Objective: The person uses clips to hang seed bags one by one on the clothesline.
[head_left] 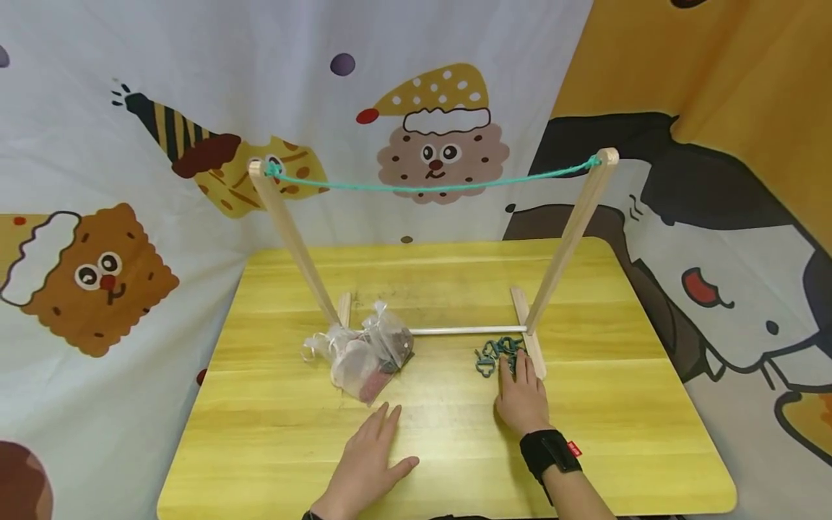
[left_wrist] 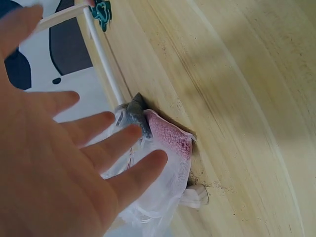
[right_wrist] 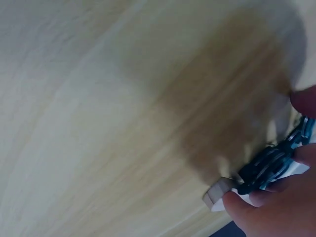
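In the head view, the left grip (head_left: 365,458) is held low over the counter (head_left: 598,426) with its fingers extended, thumb held away, released and holding nothing. Just ahead of its fingertips lies a group of sheer bags (head_left: 360,361), with pink and dark contents at their lower ends. The right grip (head_left: 522,404), with a black wristband (head_left: 548,451) behind it, reaches its fingers forward onto a small pile of green clips (head_left: 505,345); it touches them without clenching. Just to the right of those fingers is a wooden foot (head_left: 536,361), from which a post (head_left: 572,238) leans up and away. Ahead of the grip, past the clips, a white rod (head_left: 464,331) runs left toward the bags. Far above, a green cord (head_left: 429,189) hangs between the tops of two posts.

In the left wrist view, the left grip's palm shows, fingers fanned out and nothing in them. The bags lie past the fingertips; the clips are farther off, at the rod's other end.

In the right wrist view, the clips sit between the right grip's fingers, partly hidden by them. The end of the foot lies right beside one fingertip.
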